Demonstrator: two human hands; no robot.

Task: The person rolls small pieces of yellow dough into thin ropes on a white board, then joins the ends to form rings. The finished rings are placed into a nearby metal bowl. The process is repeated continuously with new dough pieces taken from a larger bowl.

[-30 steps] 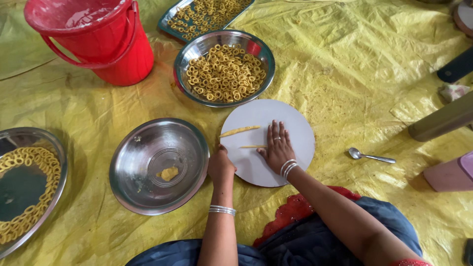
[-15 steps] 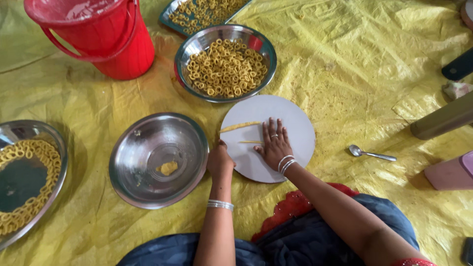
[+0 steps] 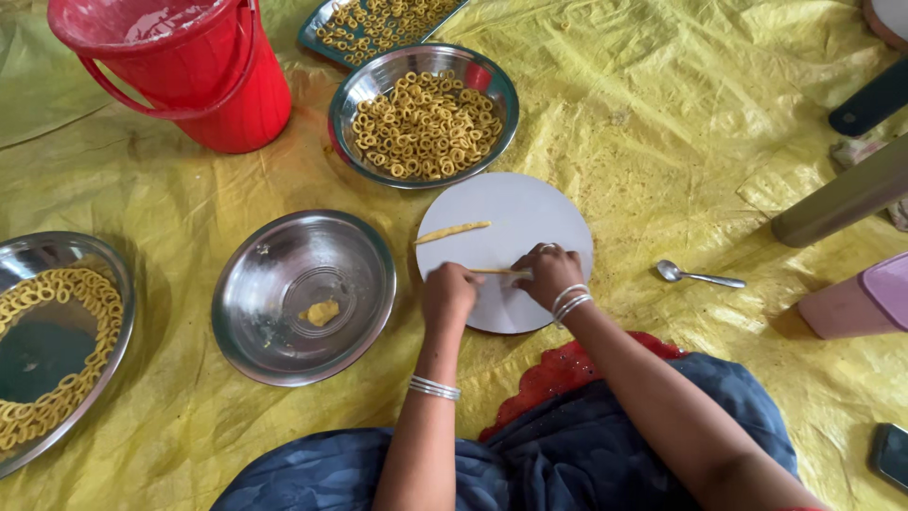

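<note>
a: thin dough strip [image 3: 498,272] on the white board [image 3: 539,203], pinched between left hand [image 3: 448,295] and right hand [image 3: 549,275].

b: soft, light, tears easily. better held gently at both ends.

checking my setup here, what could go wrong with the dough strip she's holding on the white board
The thin dough strip is stretched between the left hand and right hand, so it may snap if pulled. The second strip lies bare on the round white board and may dry out. The spoon lies loose on the yellow sheet beside the right arm.
</note>
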